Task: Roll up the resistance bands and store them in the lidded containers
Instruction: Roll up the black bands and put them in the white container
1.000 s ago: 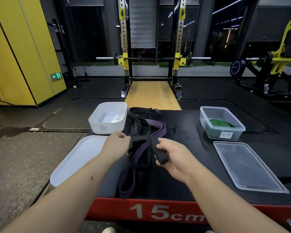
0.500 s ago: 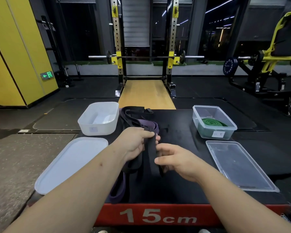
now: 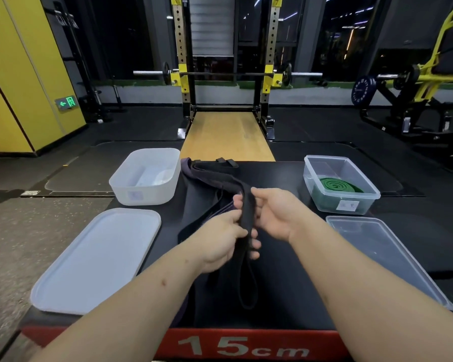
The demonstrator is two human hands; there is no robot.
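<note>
Both hands are working the black band (image 3: 247, 220) over the middle of the platform (image 3: 285, 283) right now. The left hand (image 3: 225, 241) is gripping it lower down, fingers curled round it with the tips poking out on the far side. The right hand (image 3: 277, 212) is holding it just above, palm against the strap and fingers wrapping behind it. The two hands are sitting almost touching each other.

The band's looped end is hanging down toward the near edge, and the rest is trailing off to the far edge, where it's lying tangled with a purple band (image 3: 209, 180).

At the far left corner a white container (image 3: 144, 197) is sitting open, with its white lid (image 3: 97, 259) lying flat along the left edge, closer in. Over at the far right corner a clear container (image 3: 345, 205) is holding a green band (image 3: 335, 185), already coiled up. Its clear lid (image 3: 382, 252) is lying beside it along the right edge.
</note>
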